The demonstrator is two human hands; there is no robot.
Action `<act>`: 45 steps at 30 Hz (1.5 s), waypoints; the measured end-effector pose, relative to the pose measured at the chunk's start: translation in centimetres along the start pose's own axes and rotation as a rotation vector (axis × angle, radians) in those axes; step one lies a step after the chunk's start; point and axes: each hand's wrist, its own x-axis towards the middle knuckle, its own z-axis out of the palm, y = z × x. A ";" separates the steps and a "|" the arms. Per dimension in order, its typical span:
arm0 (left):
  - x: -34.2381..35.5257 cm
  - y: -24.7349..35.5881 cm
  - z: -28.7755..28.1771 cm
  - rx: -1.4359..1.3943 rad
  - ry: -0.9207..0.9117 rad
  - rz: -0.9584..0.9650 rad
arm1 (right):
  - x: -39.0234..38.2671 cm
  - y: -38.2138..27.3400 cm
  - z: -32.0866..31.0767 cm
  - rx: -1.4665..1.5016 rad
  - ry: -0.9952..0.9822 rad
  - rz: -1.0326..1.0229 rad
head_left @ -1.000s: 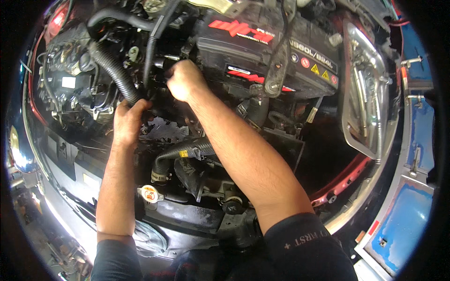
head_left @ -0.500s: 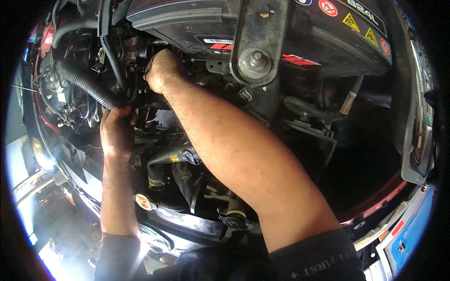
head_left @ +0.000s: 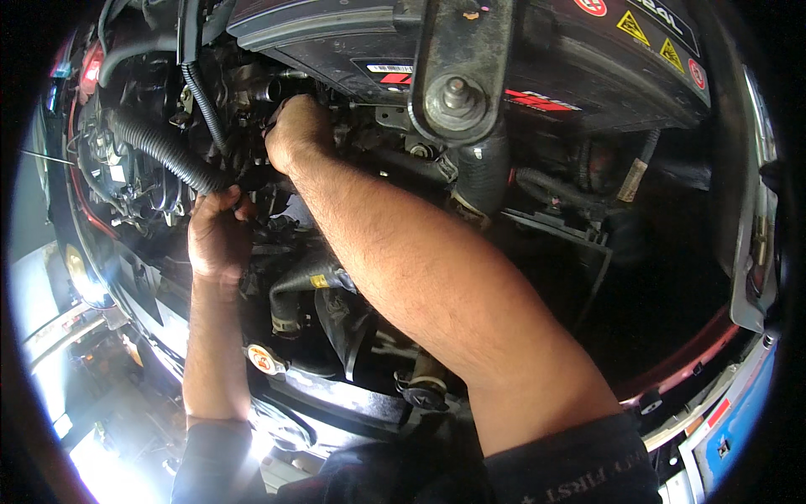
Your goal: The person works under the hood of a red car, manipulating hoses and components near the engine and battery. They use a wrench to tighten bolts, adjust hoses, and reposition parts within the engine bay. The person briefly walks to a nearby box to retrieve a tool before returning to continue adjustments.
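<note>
Black ribbed corrugated hose runs across the engine bay's upper left; the left hand is closed around its lower end. Right hand is curled, fingers buried among fittings beneath the black battery, its hold unclear. Nothing looks detached yet.

The picture is dim in the engine bay, with deep shadow at the right and among the hoses. Strong daylight pours in from the near left, where the floor is blown out to white glare. The forearm is evenly lit and sharp. Straight edges bend toward the rim, and a black ring frames the round view.
</note>
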 end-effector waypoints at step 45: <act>-0.2 0.6 0.5 0.045 0.003 0.025 | -2.4 -1.9 -0.5 0.164 -0.068 -0.092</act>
